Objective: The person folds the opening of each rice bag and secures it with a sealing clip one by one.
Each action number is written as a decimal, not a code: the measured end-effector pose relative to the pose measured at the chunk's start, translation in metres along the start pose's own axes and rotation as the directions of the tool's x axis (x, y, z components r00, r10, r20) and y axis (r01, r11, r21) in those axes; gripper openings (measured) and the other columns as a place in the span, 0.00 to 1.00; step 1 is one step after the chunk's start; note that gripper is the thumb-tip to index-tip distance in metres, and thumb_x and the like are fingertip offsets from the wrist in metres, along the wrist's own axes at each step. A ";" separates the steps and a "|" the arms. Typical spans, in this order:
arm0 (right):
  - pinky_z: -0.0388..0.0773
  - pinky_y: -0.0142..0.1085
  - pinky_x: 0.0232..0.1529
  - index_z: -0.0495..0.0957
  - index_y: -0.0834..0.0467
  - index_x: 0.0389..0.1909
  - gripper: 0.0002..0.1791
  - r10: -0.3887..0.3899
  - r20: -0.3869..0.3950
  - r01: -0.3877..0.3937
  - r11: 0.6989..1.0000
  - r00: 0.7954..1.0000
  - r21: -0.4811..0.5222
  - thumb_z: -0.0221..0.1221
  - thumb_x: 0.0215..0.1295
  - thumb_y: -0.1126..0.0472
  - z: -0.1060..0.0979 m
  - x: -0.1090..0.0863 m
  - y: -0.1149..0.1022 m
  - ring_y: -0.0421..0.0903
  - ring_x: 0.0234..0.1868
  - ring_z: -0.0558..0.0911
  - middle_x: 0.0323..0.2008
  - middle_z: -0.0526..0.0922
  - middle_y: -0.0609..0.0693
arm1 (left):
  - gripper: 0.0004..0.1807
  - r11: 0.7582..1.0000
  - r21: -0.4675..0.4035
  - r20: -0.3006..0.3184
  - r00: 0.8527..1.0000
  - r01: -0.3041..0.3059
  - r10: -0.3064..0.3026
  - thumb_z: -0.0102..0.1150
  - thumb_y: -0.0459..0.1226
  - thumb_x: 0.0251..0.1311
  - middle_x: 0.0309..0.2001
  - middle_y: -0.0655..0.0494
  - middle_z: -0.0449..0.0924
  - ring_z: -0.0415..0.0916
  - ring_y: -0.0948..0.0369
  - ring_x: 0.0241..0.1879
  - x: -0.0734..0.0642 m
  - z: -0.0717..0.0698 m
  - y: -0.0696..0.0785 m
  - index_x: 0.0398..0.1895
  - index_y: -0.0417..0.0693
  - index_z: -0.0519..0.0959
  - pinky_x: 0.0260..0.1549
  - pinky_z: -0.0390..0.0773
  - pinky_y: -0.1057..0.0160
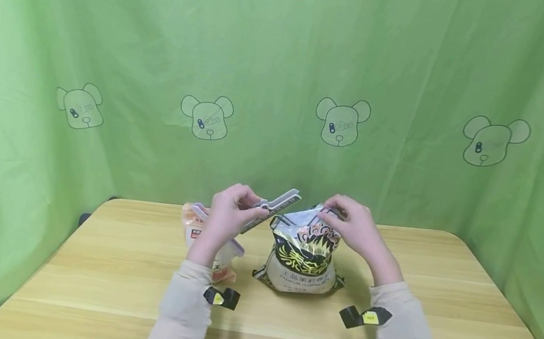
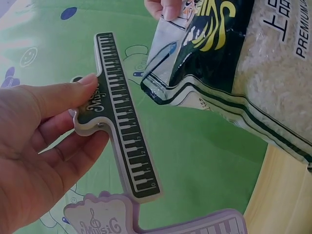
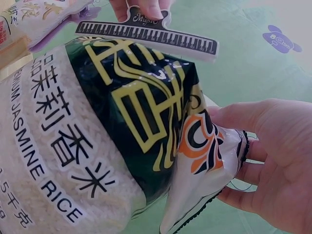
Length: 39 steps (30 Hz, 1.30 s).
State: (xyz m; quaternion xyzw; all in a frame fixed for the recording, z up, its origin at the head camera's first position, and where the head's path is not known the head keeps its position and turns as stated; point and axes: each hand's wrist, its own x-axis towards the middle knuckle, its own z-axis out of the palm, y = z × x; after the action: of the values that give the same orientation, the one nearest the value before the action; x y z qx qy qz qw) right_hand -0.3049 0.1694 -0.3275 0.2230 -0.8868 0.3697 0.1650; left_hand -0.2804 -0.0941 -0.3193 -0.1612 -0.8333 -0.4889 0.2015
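A bag of jasmine rice [image 1: 302,262] stands upright on the table, its upper part folded over. My right hand [image 1: 355,226] pinches the top corner of the bag, thumb on the near side, as the right wrist view shows [image 3: 265,161]. In my left hand [image 1: 230,216] is a black and white piano-key bag clip [image 2: 124,117], pinched by its handle between thumb and fingers. The clip is held just left of the bag's top, apart from it in the left wrist view. Whether its jaws are parted is hard to see.
Behind my left wrist stands a second, smaller bag [image 1: 226,262] in orange and white, with a purple piano-key clip [image 2: 185,224] across it. The wooden table [image 1: 437,335] extends to both sides. A green curtain [image 1: 290,49] hangs behind it.
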 end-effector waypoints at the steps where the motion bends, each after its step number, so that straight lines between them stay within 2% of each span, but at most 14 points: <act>1: 0.75 0.47 0.48 0.76 0.52 0.36 0.11 -0.001 0.000 0.001 1.000 1.000 0.000 0.60 0.55 0.51 0.000 0.000 0.000 0.49 0.43 0.77 0.39 0.80 0.50 | 0.09 1.000 0.009 0.008 1.000 0.000 0.000 0.69 0.40 0.40 0.30 0.59 0.79 0.77 0.65 0.27 0.000 0.000 0.000 0.26 0.52 0.78 0.26 0.79 0.70; 8: 0.75 0.47 0.48 0.76 0.53 0.36 0.10 -0.006 -0.002 0.006 1.000 1.000 0.005 0.60 0.55 0.52 0.000 0.000 -0.001 0.49 0.43 0.77 0.39 0.80 0.51 | 0.08 0.997 0.074 0.050 0.999 -0.008 0.004 0.68 0.40 0.42 0.28 0.58 0.77 0.74 0.64 0.26 -0.001 0.002 0.000 0.25 0.51 0.78 0.25 0.78 0.69; 17: 0.74 0.48 0.49 0.76 0.52 0.36 0.11 0.000 -0.002 0.000 1.000 1.000 -0.006 0.60 0.55 0.51 0.000 0.000 -0.001 0.49 0.43 0.77 0.39 0.80 0.51 | 0.08 0.986 0.147 0.108 0.992 -0.076 0.060 0.68 0.38 0.42 0.27 0.58 0.76 0.73 0.66 0.25 -0.001 0.004 -0.003 0.25 0.49 0.77 0.24 0.77 0.72; 21: 0.74 0.47 0.49 0.76 0.52 0.36 0.11 -0.003 -0.002 0.003 1.000 1.000 -0.001 0.60 0.55 0.51 0.000 0.000 -0.002 0.49 0.43 0.77 0.39 0.80 0.51 | 0.08 0.982 0.175 0.130 0.990 -0.071 0.049 0.67 0.39 0.43 0.26 0.59 0.75 0.72 0.66 0.25 -0.001 0.005 -0.002 0.26 0.49 0.77 0.24 0.76 0.72; 33: 0.74 0.46 0.47 0.76 0.51 0.35 0.10 -0.029 -0.019 0.029 0.999 0.999 -0.016 0.60 0.55 0.51 0.001 0.000 -0.002 0.47 0.42 0.77 0.38 0.80 0.49 | 0.08 0.960 0.261 0.179 0.982 -0.100 0.053 0.66 0.40 0.45 0.27 0.60 0.74 0.71 0.66 0.26 -0.004 0.009 0.005 0.29 0.49 0.78 0.25 0.74 0.73; 39: 0.75 0.46 0.46 0.76 0.50 0.34 0.09 -0.032 -0.023 0.032 0.999 0.999 -0.021 0.60 0.55 0.52 0.001 0.000 -0.003 0.46 0.41 0.77 0.37 0.80 0.48 | 0.09 0.949 0.291 0.175 0.982 -0.119 0.070 0.66 0.40 0.45 0.27 0.60 0.73 0.70 0.66 0.26 -0.005 0.013 0.007 0.29 0.49 0.78 0.25 0.74 0.74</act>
State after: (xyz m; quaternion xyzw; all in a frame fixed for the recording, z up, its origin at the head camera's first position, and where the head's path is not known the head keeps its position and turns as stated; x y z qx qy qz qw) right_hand -0.3033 0.1667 -0.3268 0.2311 -0.8848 0.3607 0.1836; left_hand -0.2753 -0.0800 -0.3223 -0.2077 -0.9028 -0.3317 0.1783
